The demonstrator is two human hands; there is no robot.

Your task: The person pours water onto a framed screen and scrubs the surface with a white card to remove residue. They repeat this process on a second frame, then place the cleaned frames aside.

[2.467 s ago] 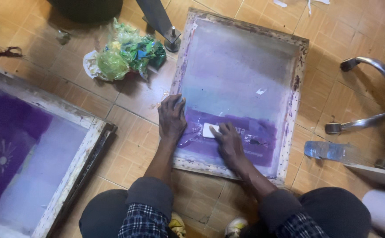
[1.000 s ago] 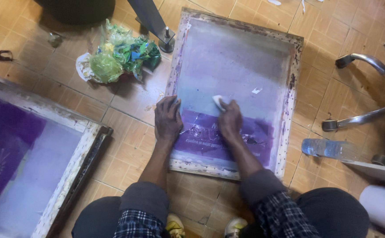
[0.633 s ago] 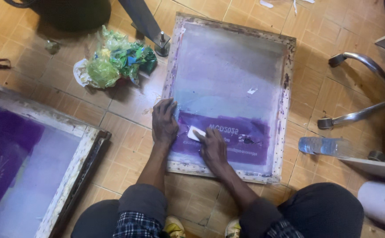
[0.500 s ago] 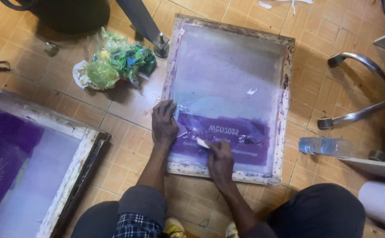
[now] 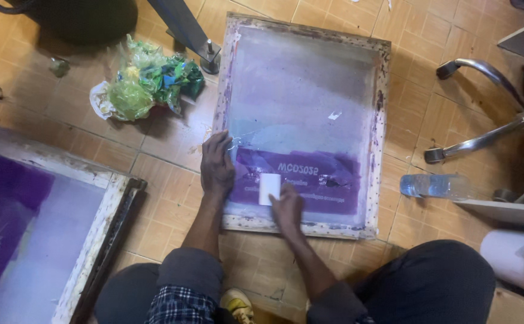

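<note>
Kneeling over a wooden screen-printing frame (image 5: 382, 138) flat on the tiled floor (image 5: 172, 204). Right hand (image 5: 287, 207) clamped on a small white card (image 5: 269, 188), set on the purple band of mesh near the frame's near edge. Left hand (image 5: 216, 168) spread, palm down, pressing the frame's left rail just beside. Farther off, crumpled green plastic bags (image 5: 145, 81).

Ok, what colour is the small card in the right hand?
White, plain card, clearest in the head view against the purple screen.

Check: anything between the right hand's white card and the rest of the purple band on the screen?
Nothing visible. The right hand holds the white card on the purple band; the left hand rests off to its side.
</note>
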